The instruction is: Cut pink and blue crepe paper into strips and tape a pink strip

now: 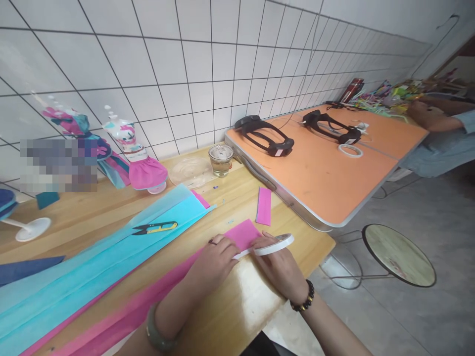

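A long pink strip (243, 233) lies on the wooden table, its end under my hands. My left hand (218, 257) rests on it with fingers bent and pressed together; whether they pinch anything is hidden. My right hand (276, 262) holds a roll of white tape (275, 245), and a short white length of tape runs between the hands along the pink edge. Just beyond them is a small pink piece (263, 206). Cyan sheets (111, 257) stretch across the left, with yellow-and-black thread snips (156, 227) on top.
Two small dressed figures (146, 170) stand by the wall near a lidded glass cup (220, 160). An orange table (315, 178) holds black headsets (265, 138) and another tape roll (350, 151). A person's arms (430, 116) show far right; a stool (399, 254) stands below.
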Available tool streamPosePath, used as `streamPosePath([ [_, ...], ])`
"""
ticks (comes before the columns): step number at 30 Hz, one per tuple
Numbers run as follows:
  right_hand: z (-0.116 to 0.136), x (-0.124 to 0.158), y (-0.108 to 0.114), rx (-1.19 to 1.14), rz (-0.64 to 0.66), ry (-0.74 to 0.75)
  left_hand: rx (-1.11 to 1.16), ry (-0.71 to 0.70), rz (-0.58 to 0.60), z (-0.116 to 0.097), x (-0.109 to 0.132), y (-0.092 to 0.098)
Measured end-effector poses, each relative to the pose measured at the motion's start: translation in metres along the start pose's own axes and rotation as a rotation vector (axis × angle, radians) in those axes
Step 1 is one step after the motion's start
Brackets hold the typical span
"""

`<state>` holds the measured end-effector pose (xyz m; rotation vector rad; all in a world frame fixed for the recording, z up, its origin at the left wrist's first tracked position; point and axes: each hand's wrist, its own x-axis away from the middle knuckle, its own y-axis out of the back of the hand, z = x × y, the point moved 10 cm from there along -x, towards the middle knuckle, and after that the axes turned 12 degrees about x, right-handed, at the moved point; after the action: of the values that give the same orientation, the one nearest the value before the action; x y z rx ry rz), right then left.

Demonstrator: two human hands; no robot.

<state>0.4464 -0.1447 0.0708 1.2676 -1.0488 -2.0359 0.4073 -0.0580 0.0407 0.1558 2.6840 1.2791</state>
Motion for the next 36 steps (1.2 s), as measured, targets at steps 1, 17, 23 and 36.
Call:
streamPosePath([
  [1,-0.001,-0.001,0.000,0.005,0.007,-0.001,-0.023,-0.010,-0.002,0.001,0.001,-0.001],
  [17,-0.007,-0.005,-0.007,0.059,0.066,-0.006,-0.242,-0.110,-0.032,0.004,0.011,-0.014],
  [23,-0.008,-0.002,-0.003,0.079,0.057,0.049,-0.303,-0.149,-0.036,0.003,0.011,-0.019],
  [36,-0.016,-0.003,-0.002,0.087,0.030,0.005,-0.361,-0.164,-0.008,-0.001,0.010,-0.019],
])
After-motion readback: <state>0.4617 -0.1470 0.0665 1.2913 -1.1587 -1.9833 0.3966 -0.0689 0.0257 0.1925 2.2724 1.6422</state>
